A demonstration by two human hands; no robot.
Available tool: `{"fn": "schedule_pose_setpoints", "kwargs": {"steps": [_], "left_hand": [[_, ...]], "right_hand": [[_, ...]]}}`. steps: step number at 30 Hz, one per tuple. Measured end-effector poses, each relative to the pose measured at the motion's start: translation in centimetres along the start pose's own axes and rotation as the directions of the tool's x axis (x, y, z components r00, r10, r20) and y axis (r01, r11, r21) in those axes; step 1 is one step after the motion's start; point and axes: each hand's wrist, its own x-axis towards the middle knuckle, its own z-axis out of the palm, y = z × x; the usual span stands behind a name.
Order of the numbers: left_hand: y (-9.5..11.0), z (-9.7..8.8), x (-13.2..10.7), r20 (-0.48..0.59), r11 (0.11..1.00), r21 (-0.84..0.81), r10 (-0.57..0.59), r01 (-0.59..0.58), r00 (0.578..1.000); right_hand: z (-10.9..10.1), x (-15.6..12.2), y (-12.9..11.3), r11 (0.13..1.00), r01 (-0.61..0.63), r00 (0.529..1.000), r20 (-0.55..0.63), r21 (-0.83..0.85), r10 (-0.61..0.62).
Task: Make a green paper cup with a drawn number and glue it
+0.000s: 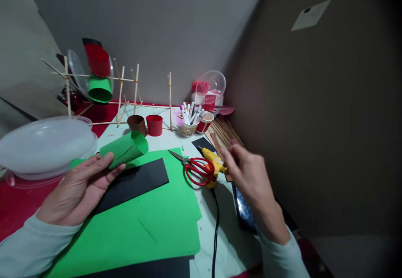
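One green paper tube point(122, 149) is held at the left, above the worktop point(234, 248), its open end turned to the right. The grip of the left hand point(78, 186) is closed lightly on its left end, between thumb and fingers. The right hand point(248, 173) is raised at the right with its fingers bent close to the thumb; whether anything is pinched in that grip cannot be told. Beneath the tube, one black strip point(141, 179) is laid over green sheets point(150, 223), whose number cannot be made out. One pair of red-handled scissors point(185, 161) is rested against one yellow glue gun point(218, 163) to the right, with one small black piece point(202, 143) just beyond. One phone point(244, 209) is partly covered by the right forearm. Farther off, two paper rings are stood side by side, one brown ring point(137, 125) and one red ring point(154, 126). Two cups are set to their right: one cup of markers point(189, 131) and one red-and-white cup point(204, 125), near a bundle of thin sticks point(224, 133). At the far left, two more tubes, one red tube point(97, 60) above one green, are seen on a stick frame point(170, 98).
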Motion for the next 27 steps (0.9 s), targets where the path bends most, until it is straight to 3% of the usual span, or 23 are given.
{"fn": "schedule_pose_setpoints", "kwargs": {"steps": [1,4,9,15,22,27], "left_hand": [[0.0,-0.1,0.0,0.006,1.000,-0.009,-0.007,0.007,1.000],[0.3,-0.2,-0.1,0.067,0.998,-0.067,-0.002,0.006,0.998],[0.2,0.1,-0.7,0.126,0.990,-0.139,0.045,-0.027,0.991],[-1.1,0.0,-1.0,0.232,0.996,-0.082,-0.006,0.026,0.973],[-2.5,-0.3,-1.5,0.392,0.987,0.089,-0.157,0.133,0.906],[-3.2,-0.4,-1.3,0.442,0.976,0.178,-0.193,0.126,0.876]], "right_hand": [[0.4,-0.7,0.3,0.977,-0.017,0.995,0.097,-0.215,0.038],[1.9,-2.6,0.9,0.938,-0.055,0.978,0.173,-0.343,0.120],[3.7,-3.3,1.6,0.947,-0.102,0.963,0.208,-0.306,0.170],[5.0,-2.8,3.7,0.991,-0.135,0.952,0.273,-0.027,0.137],[4.9,-1.4,3.8,0.974,-0.176,0.937,0.279,-0.145,0.211],[5.1,-1.5,3.4,0.974,-0.145,0.943,0.273,-0.174,0.189]]}}
